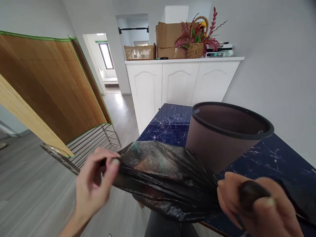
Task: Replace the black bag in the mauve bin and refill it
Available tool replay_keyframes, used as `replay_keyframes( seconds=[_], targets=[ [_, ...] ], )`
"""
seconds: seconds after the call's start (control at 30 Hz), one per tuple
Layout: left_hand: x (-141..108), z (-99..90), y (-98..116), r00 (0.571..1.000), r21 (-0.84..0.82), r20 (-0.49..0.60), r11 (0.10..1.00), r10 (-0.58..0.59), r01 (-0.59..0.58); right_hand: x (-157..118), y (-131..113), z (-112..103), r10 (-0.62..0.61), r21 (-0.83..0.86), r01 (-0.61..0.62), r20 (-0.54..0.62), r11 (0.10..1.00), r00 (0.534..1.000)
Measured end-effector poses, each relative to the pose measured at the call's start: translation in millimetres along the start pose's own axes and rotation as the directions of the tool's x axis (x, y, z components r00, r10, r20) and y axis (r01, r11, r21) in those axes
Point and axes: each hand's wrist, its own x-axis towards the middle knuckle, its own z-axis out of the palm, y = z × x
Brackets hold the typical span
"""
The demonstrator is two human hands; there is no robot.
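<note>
At the far left, a brown bamboo mat with green edging (56, 79) is hanging over a silver metal rack with parallel bars (91, 144). Beside the rack, the left hand (95, 182) is pinching one end of a thin, black, partly see-through plastic bag (158, 177) between thumb and fingers. The bag, with mixed contents showing dimly through its film, is stretching between both hands, in front of the table. If the left hand is pulling too hard, the taut film could tear and spill the contents; a loosening pinch could let that end drop. Behind the bag, a tapered grey-brown bin with a black rim (212, 144) is standing on a glossy, dark blue marble-patterned table (170, 113); a sideways swing could knock it. At the right, the right hand (256, 200) is closing firmly around the bag's bunched plastic, which could slip if the fist relaxes.
</note>
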Motion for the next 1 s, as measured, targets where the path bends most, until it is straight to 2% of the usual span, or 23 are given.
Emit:
replay_keyframes(
  seconds=[0.03, 0.07, 0.1, 0.13, 0.23, 0.37, 0.47, 0.57, 0.67, 0.77, 0.83, 0.93, 1.0],
  targets=[
    [-6, -0.4, -2, 0.980, 0.177, 0.145, 0.971, 0.136, -0.161, -1, 2, 2, -0.045, -0.183, 0.055, 0.057, 0.982, 0.997],
    [-11, -0.6, -3, 0.935, 0.303, 0.281, 0.904, 0.216, -0.300, -2, 5, 4, -0.079, -0.346, 0.118, 0.124, 0.931, 0.989],
    [-15, -0.4, -6, 0.891, 0.379, 0.382, 0.838, 0.244, -0.392, -1, 8, 6, -0.093, -0.474, 0.176, 0.193, 0.863, 0.977],
    [-18, 0.2, -8, 0.869, 0.428, 0.436, 0.795, 0.235, -0.429, -1, 11, 8, -0.092, -0.567, 0.222, 0.249, 0.793, 0.964],
    [-21, 3.9, -21, 0.864, 0.502, 0.486, 0.767, 0.133, -0.400, 3, 25, 15, -0.044, -0.718, 0.269, 0.316, 0.642, 0.948],
    [-25, 8.7, -39, 0.855, 0.530, 0.518, 0.779, 0.014, -0.334, 3, 49, 16, 0.080, -0.780, 0.205, 0.310, 0.591, 0.947],
    [-28, 11.1, -46, 0.845, 0.526, 0.531, 0.805, -0.058, -0.275, -2, 68, 13, 0.189, -0.780, 0.112, 0.284, 0.615, 0.940],
    [-29, 13.3, -48, 0.828, 0.493, 0.547, 0.847, -0.122, -0.201, -10, 87, 9, 0.317, -0.767, -0.003, 0.262, 0.642, 0.912],
    [-27, 14.5, -45, 0.845, 0.421, 0.510, 0.903, -0.164, -0.078, -18, 96, 5, 0.416, -0.744, -0.138, 0.202, 0.654, 0.887],
    [-20, 14.1, -31, 0.885, 0.309, 0.420, 0.949, -0.200, 0.068, -15, 85, 4, 0.420, -0.679, -0.236, 0.117, 0.695, 0.900],
    [-14, 13.5, -17, 0.904, 0.203, 0.376, 0.970, -0.205, 0.135, -7, 68, 9, 0.398, -0.568, -0.258, 0.135, 0.781, 0.908],
    [-5, 13.9, 6, 0.922, 0.069, 0.345, 0.984, -0.179, 0.165, 9, 42, 23, 0.362, -0.290, -0.288, 0.244, 0.913, 0.900],
    [0, 16.3, 19, 0.930, 0.028, 0.333, 0.987, -0.157, 0.156, 18, 32, 34, 0.326, -0.091, -0.314, 0.236, 0.945, 0.915]
  ],
)
